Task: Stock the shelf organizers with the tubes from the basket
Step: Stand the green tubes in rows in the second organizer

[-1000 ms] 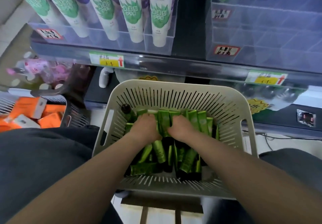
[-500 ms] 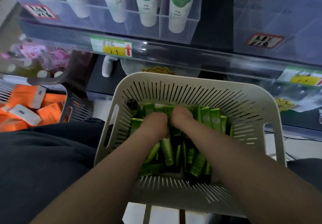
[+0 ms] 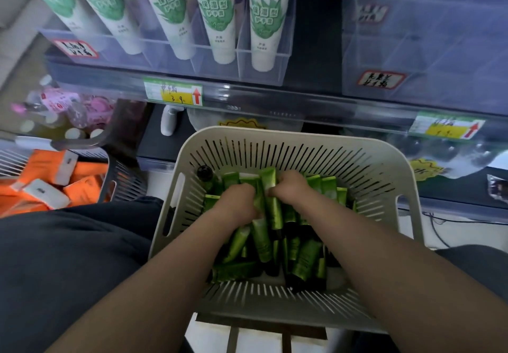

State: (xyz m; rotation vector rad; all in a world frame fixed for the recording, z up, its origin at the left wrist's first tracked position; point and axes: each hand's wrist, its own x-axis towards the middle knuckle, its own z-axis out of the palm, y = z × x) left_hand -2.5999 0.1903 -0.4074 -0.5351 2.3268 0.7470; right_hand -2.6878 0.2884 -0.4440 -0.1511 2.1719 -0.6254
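Observation:
A cream slotted basket (image 3: 297, 143) sits in front of me, holding several small green tubes (image 3: 302, 259) with black caps. Both my hands are down inside it. My left hand (image 3: 236, 201) curls its fingers around green tubes at the pile's far side. My right hand (image 3: 291, 187) grips green tubes right beside it; one tube (image 3: 270, 196) stands up between the two hands. A clear shelf organizer (image 3: 428, 50) at the upper right has a handwritten label on its front wall. My fingertips are hidden among the tubes.
A clear organizer (image 3: 264, 64) at the upper left holds several white tubes with green leaf prints. Price tags (image 3: 173, 94) run along the shelf edge. A dark basket (image 3: 121, 176) of orange packs stands at the left. My dark-clothed leg (image 3: 68, 270) fills the lower left.
Both hands stayed in the basket, came closer together and gathered tubes. One tube now rises between them. The view shifted slightly.

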